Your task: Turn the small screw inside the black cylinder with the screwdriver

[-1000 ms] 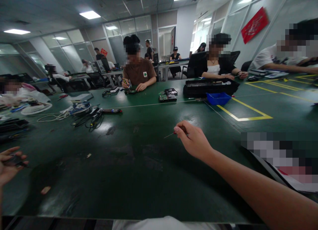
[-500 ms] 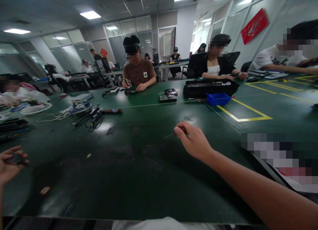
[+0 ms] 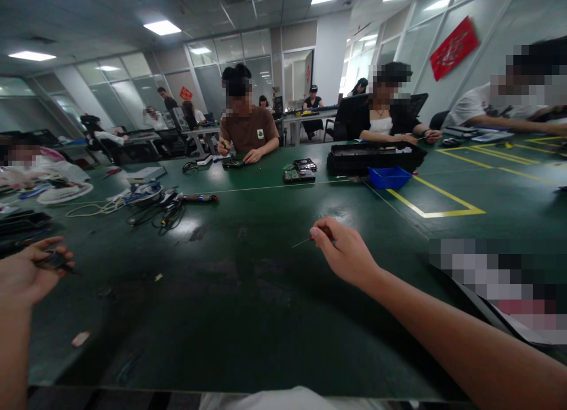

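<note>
My right hand [image 3: 343,247] is closed round the handle of a thin screwdriver [image 3: 301,243], whose metal shaft points left above the green table [image 3: 199,333]. At the left edge, my left hand [image 3: 33,271] holds a small dark object [image 3: 55,259] between its fingers; what it is cannot be made out. A small pale scrap [image 3: 158,277] and a reddish-white piece [image 3: 80,339] lie on the table between the hands and the near edge.
Cables [image 3: 166,209] and a white fan-like grille [image 3: 65,192] lie at the left. Opened hard drives [image 3: 300,172], a blue tray [image 3: 390,177] and a long black case [image 3: 376,159] stand farther back. Several people sit around. A pixelated sheet [image 3: 500,286] lies at the right.
My left hand has moved right and slightly up with the dark object, and more of its forearm shows. My right hand has hardly moved.
</note>
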A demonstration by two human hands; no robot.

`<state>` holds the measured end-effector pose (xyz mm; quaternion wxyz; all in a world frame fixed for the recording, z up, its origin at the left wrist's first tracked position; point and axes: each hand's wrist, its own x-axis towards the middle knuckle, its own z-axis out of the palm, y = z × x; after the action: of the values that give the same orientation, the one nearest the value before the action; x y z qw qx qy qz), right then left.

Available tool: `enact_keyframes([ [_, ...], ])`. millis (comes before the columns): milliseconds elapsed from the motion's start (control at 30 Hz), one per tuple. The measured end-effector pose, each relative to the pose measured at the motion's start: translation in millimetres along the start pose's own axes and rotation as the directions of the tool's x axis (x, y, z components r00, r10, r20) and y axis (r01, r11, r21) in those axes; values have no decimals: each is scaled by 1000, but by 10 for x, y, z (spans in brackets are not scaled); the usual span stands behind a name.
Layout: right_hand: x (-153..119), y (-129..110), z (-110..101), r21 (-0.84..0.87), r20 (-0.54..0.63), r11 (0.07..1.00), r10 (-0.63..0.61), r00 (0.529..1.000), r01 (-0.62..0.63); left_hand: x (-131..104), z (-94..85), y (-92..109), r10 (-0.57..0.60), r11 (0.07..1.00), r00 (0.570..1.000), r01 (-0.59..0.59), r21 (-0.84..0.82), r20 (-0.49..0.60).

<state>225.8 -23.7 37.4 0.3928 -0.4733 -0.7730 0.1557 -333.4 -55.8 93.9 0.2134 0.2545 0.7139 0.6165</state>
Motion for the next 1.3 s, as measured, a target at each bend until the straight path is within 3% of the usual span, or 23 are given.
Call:
enact_keyframes([
  [67, -2, -1, 0, 6, 2, 1000, -4, 1000, 4, -79, 137, 74, -53, 993, 998, 55, -102, 22],
  [167, -1, -3, -4, 3, 6, 1000, -6, 1000, 6, -230, 400, 184, -26, 986, 997, 38, -161, 76],
  [333, -3, 1, -17, -12, 2, 1000, -15, 1000, 15, -556, 956, 302, 13, 971, 945, 66, -229, 325],
  [467, -4, 4, -17, -12, -3, 1000, -17, 1000, 17, -854, 1468, 287, 30, 966, 848, 111, -234, 529],
  [600, 5, -12, -21, -19, 2, 1000, 0, 1000, 0, -1268, 1986, 179, 62, 969, 768, 106, -222, 637],
  [767, 2, -33, -31, -30, -4, 1000, 6, 1000, -6, -1853, 2449, 27, 145, 983, 603, 3, -184, 784],
  [900, -9, -40, -41, -37, -11, 999, 0, 1000, 0, -2186, 2618, -67, 191, 981, 532, -69, -183, 825],
  [1033, -5, -45, -53, -44, -26, 999, 13, 1000, -15, -2362, 2666, -159, 229, 973, 465, -134, -188, 855],
  [1133, 6, -45, -55, -33, -52, 999, 27, 998, -29, -2408, 2659, -256, 234, 945, 419, -311, -104, 877],
  [1233, 11, -46, -55, -25, -74, 999, 30, 997, -32, -2386, 2643, -382, 253, 865, 428, -502, -5, 868],
  [1300, 7, -49, -58, -17, -117, 999, 25, 993, -27, -2342, 2635, -458, 294, 825, 437, -565, 5, 850],
])
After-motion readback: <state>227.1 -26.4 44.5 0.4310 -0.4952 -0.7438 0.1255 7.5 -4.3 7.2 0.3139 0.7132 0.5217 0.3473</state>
